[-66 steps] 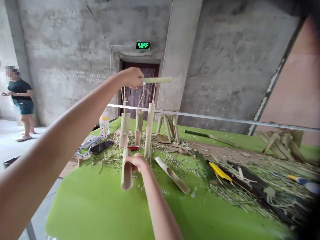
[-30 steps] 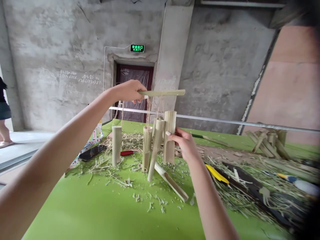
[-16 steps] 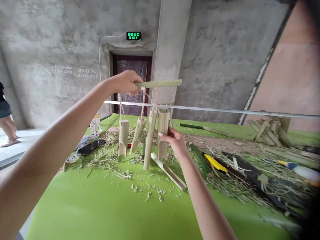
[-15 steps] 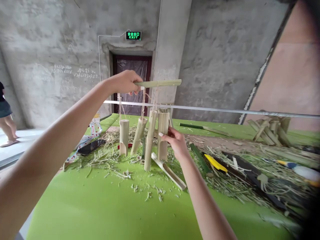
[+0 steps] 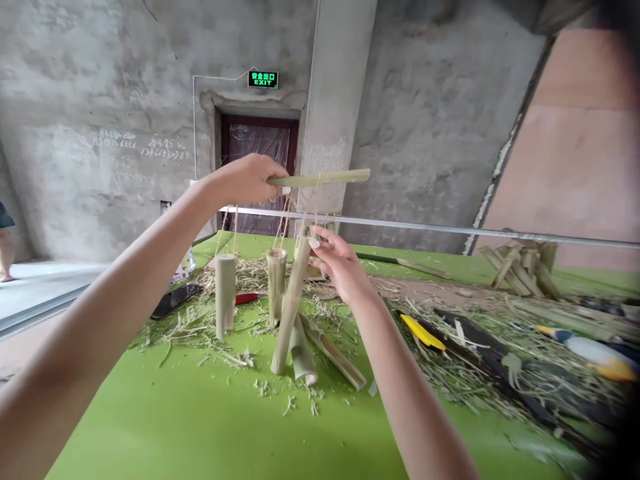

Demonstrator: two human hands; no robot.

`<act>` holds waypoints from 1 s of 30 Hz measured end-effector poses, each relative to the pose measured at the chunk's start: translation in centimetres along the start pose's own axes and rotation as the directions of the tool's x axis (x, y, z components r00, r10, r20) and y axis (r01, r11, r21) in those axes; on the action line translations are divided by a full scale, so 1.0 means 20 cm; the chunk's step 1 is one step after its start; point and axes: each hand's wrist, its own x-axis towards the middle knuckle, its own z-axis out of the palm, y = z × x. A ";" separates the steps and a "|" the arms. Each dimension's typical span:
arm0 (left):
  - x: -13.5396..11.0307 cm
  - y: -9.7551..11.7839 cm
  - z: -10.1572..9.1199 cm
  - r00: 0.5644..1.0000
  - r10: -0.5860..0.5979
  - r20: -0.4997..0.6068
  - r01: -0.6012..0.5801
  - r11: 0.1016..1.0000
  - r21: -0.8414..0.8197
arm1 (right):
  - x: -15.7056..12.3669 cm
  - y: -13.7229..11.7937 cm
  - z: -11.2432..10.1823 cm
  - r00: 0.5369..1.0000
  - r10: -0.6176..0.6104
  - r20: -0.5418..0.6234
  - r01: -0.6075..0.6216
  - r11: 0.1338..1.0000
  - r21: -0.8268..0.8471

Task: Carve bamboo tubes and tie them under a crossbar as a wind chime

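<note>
My left hand (image 5: 257,180) is closed around one end of a pale bamboo stick (image 5: 333,177), held nearly level above the table. Bamboo tubes hang from it on twine: a left tube (image 5: 226,293), a middle tube (image 5: 276,283) and a long slanted tube (image 5: 289,310). My right hand (image 5: 347,263) has its fingers apart, the fingertips beside the slanted tube's upper end; whether they touch it I cannot tell. Below, a greenish bamboo piece (image 5: 303,357) lies beside a split bamboo trough (image 5: 337,353).
Bamboo shavings litter the green tabletop (image 5: 200,413). A red-handled tool (image 5: 249,298) and a dark phone (image 5: 175,300) lie at left. To the right are a yellow-handled tool (image 5: 423,331) and a stack of bamboo pieces (image 5: 523,267). A person's leg (image 5: 6,250) shows at far left.
My right hand has let go of the wide tube and risen to the slanted tube's top. The hanging tubes have swung or shifted left. A greenish piece now lies beside the trough.
</note>
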 end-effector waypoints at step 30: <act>-0.46 -0.02 0.81 0.924 0.078 -0.375 0.033 0.959 0.281 | -0.03 0.22 0.04 0.857 -0.512 -0.060 0.202 0.441 -0.875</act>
